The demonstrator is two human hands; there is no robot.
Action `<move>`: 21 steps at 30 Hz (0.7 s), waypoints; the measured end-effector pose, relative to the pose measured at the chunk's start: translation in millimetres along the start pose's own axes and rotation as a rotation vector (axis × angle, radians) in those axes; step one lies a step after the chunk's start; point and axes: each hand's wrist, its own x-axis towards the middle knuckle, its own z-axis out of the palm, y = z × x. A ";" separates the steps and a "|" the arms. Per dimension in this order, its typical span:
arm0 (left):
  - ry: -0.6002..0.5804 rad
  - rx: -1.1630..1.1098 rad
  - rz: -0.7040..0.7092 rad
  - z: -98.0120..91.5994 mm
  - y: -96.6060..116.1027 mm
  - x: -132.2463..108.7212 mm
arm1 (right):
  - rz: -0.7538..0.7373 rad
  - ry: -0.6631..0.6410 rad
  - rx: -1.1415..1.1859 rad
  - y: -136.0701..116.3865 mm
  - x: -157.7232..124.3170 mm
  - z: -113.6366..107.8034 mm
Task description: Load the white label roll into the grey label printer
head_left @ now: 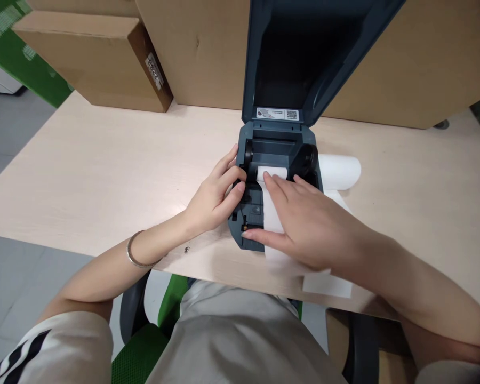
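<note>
A dark blue-grey label printer (246,242) sits on the table with its lid (324,10) raised. Inside lies a small white paper roll (272,172), its paper strip (270,213) running out over the front edge. My left hand (220,194) grips the printer's left side, thumb and a bent finger at the rim, another finger stretched along the outer wall. My right hand (304,218) rests over the roll and strip with fingers extended; its thumb is spread toward the front left of the printer. The palm hides part of the strip and the printer's right front.
A larger white roll (340,172) lies right of the printer, with loose paper (328,284) at the table's front edge. Behind stand a cardboard box (84,64) and large cardboard panels (408,64). A small dark bit (187,249) lies on the table (124,154).
</note>
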 end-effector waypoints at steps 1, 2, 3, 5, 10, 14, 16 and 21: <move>0.000 0.000 -0.004 0.1 0.0 0.0 | 0.017 0.001 -0.014 -6.8 -3.1 3.0; 0.000 0.000 -0.007 0.1 -0.2 -0.1 | 0.032 0.020 -0.039 -14.4 -6.6 5.5; -0.003 0.002 -0.010 0.2 -0.4 -0.1 | 0.040 0.064 -0.072 -22.3 -10.6 7.5; -0.004 0.005 -0.014 0.3 -0.8 -0.2 | 0.038 0.191 -0.151 -37.3 -19.2 10.0; -0.010 0.003 -0.003 0.5 -0.8 -0.8 | -0.023 0.300 -0.214 -58.9 -41.1 6.4; -0.018 -0.025 0.009 1.0 -1.9 -1.9 | -0.120 0.257 -0.213 -62.8 -56.4 5.3; -0.033 -0.032 0.014 1.5 -3.4 -2.2 | -0.110 0.279 -0.207 -64.2 -62.1 6.6; -0.064 -0.040 0.002 2.2 -6.5 -1.8 | -0.163 0.290 -0.119 -61.8 -66.9 -4.9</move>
